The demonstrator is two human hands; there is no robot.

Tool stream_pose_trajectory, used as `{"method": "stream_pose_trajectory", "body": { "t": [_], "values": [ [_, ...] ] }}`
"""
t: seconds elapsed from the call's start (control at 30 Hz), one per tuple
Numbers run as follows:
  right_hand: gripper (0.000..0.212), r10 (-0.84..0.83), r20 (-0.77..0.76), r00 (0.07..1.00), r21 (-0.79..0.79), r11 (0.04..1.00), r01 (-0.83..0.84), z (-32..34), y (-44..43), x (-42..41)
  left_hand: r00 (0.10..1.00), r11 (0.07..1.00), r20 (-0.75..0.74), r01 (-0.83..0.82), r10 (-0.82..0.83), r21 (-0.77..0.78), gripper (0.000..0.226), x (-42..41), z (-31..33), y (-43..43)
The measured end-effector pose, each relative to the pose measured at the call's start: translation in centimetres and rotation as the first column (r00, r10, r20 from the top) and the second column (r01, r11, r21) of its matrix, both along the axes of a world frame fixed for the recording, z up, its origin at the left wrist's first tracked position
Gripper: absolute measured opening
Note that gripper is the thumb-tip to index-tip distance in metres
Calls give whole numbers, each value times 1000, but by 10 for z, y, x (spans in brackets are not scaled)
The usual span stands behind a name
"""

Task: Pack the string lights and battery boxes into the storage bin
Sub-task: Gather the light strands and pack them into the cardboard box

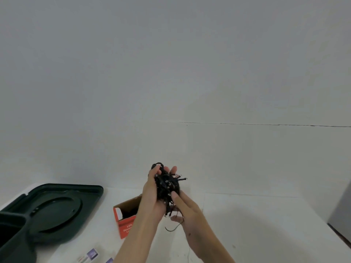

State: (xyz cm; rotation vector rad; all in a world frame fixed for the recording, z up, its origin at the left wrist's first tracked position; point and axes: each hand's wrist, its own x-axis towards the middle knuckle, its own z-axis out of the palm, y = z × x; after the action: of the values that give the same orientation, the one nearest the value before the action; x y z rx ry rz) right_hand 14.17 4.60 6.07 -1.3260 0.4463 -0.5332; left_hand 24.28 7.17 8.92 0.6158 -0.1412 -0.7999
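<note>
Fingers (154, 170) of the left hand (152, 196) and the right hand (189, 211) curl round a black bundle of string lights (167, 185) held above the white table (256, 224), beside an open red cardboard box (125, 223) printed "LED", with the dark green plastic storage bin (85, 196) open at left.

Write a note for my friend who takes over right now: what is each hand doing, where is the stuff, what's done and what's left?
Left hand: grips the bunched string lights, held up above the table.
Right hand: holds the same bunch from below, thumb pressed on it. A loose wire end hangs down.
Red box: open, on the table by the left wrist.
Storage bin: far left, its lid lying open. The inside is hardly in view.
Small packets: at the near edge, too blurred to name.
Done: bin open, lights bunched in hand.
Left: put the bunch into the bin, then the battery boxes.
</note>
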Motion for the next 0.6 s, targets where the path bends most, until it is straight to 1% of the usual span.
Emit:
{"method": "stream_pose_trajectory", "body": {
  "t": [0.07,0.1,0.13,0.2,0.27,0.3,0.33,0.4,0.43,0.47,0.5,0.53,0.6],
  "values": [
    [23,103,-21,994,-34,994,-104,-2,-2,3,997,997,-45,-63,61,-41,36,18,-1,8],
    [23,134,-50,990,-58,989,-137,-5,-5,3,992,992,-75,-108,103,-68,43,29,0,14],
    [22,151,-104,983,-95,982,-161,-9,-8,5,985,985,-91,-156,149,-78,46,42,0,21],
    [18,124,-242,962,-219,959,-178,-20,-14,11,974,974,-59,-223,220,-47,37,64,-2,39],
    [17,49,-330,943,-371,911,-177,-35,-17,26,966,966,-26,-258,258,4,29,82,-12,57],
    [19,-3,-349,937,-482,858,-177,-43,-18,34,964,964,-30,-264,264,9,27,88,-18,64],
    [25,-35,-367,930,-602,770,-209,-51,-16,46,961,961,-42,-275,275,9,25,93,-26,72],
    [41,-52,-420,906,-784,524,-333,-64,-15,69,954,957,-69,-292,291,1,24,95,-38,80],
    [47,-67,-460,885,-828,393,-401,-70,-13,80,951,955,-86,-297,296,-6,24,94,-43,83],
    [52,-100,-502,859,-841,286,-458,-74,-11,88,951,956,-102,-294,291,-16,25,91,-46,85],
    [52,-144,-537,831,-836,219,-503,-77,-9,95,952,957,-113,-288,284,-20,26,87,-49,87],
    [49,-187,-557,809,-829,185,-527,-78,-8,99,953,960,-122,-280,276,-14,28,84,-51,86],
    [39,-238,-551,800,-835,161,-527,-79,-9,102,953,960,-124,-279,278,8,27,81,-54,86]
  ]
}}
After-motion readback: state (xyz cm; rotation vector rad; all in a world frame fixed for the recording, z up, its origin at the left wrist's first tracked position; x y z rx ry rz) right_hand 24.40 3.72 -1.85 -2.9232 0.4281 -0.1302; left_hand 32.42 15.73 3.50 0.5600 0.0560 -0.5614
